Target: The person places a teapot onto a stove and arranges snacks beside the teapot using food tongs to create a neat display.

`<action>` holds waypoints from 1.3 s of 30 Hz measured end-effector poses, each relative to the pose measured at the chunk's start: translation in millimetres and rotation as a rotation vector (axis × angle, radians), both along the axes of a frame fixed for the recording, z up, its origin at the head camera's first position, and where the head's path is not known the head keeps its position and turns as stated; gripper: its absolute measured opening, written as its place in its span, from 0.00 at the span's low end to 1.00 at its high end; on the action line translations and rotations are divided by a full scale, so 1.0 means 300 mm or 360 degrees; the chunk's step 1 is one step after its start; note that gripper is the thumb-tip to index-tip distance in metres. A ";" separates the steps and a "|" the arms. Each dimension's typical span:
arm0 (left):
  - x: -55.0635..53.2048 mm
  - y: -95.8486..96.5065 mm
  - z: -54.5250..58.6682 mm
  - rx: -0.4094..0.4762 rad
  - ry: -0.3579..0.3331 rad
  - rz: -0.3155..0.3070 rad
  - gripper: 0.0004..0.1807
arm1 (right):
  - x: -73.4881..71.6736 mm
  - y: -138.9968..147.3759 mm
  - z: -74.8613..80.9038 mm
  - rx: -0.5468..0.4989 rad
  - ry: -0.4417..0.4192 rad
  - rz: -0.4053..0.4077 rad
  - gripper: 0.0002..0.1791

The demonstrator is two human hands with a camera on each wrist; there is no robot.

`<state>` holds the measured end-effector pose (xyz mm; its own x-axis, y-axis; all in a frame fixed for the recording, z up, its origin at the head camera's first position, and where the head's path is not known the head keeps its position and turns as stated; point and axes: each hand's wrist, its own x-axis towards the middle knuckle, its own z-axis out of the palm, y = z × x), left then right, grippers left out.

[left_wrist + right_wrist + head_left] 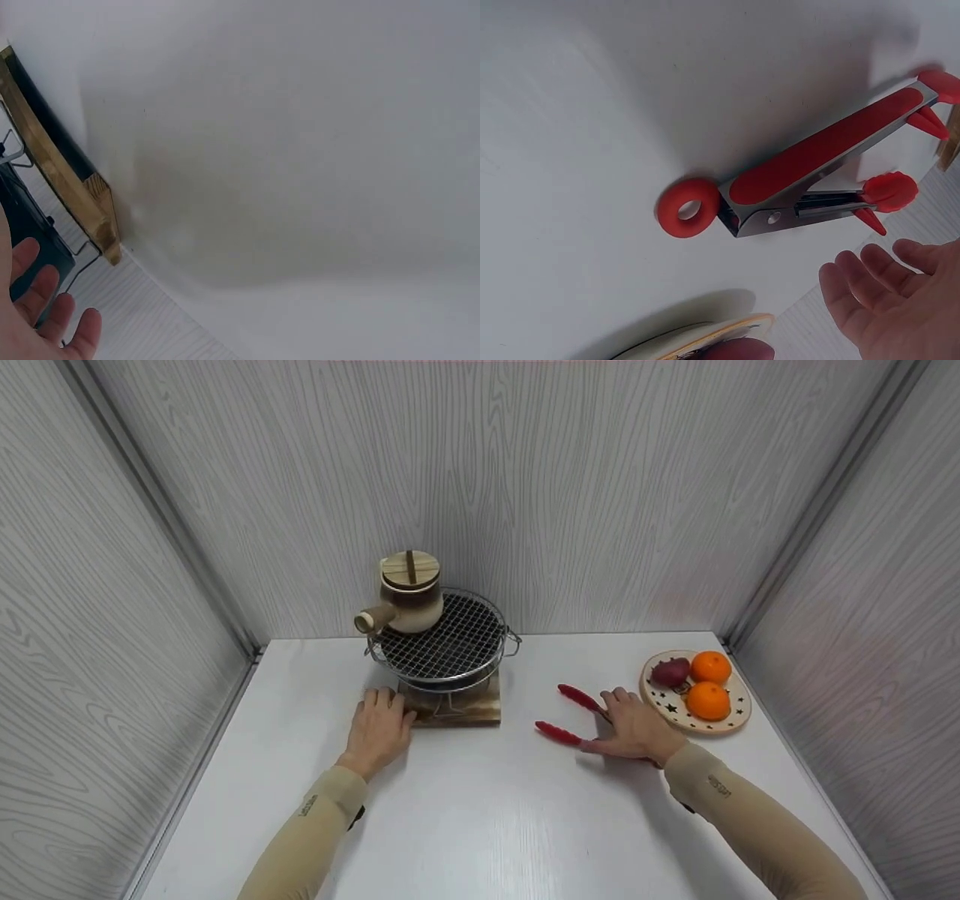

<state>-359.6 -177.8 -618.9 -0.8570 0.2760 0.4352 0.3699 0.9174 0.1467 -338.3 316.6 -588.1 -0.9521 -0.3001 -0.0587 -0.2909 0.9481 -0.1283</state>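
1. While the right hand (634,727) spans the tongs (825,150), its thumb and fingers are parted and clasp nothing; whether the skin touches the metal cannot be told.
2. The tongs lie on the white tabletop (480,817) between the stove and the plate, with their arms spread and their tips toward the stove side.
3. They should prove light and sturdy, with stiff, springy arms; the bare metal may be slippery, so the padded outer faces, midway along, look the best hold.
4. They have silvery arms, long red panels, scalloped red tips (557,733) and a red end ring (670,212).
5. The left hand (377,731), relaxed and holding nothing, is beside the wooden base (481,709).
6. Above that base sits the round grill rack (457,649), bearing a lidded brown-and-cream pot (416,611).
7. At the far right, a star-patterned plate (709,727) carries two oranges (709,701) and a purple vegetable (670,672).
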 end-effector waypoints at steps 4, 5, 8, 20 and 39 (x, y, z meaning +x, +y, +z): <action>0.005 0.013 -0.008 -0.0029 -0.0081 -0.0005 0.29 | 0.008 0.003 -0.012 -0.0033 -0.0028 -0.0021 0.69; 0.006 0.017 -0.011 -0.0040 -0.0097 -0.0006 0.30 | 0.010 0.005 -0.015 -0.0041 -0.0042 -0.0040 0.69; 0.007 0.027 -0.019 -0.0061 -0.0144 -0.0023 0.33 | 0.016 0.013 -0.026 -0.0060 -0.0072 -0.0083 0.70; 0.001 0.051 -0.066 -0.0068 -0.0194 -0.0089 0.38 | 0.025 0.020 -0.057 -0.0085 -0.0099 -0.0206 0.68; -0.037 0.111 -0.112 0.0038 -0.0106 -0.0043 0.35 | 0.025 0.027 -0.114 -0.0213 -0.0169 -0.0369 0.63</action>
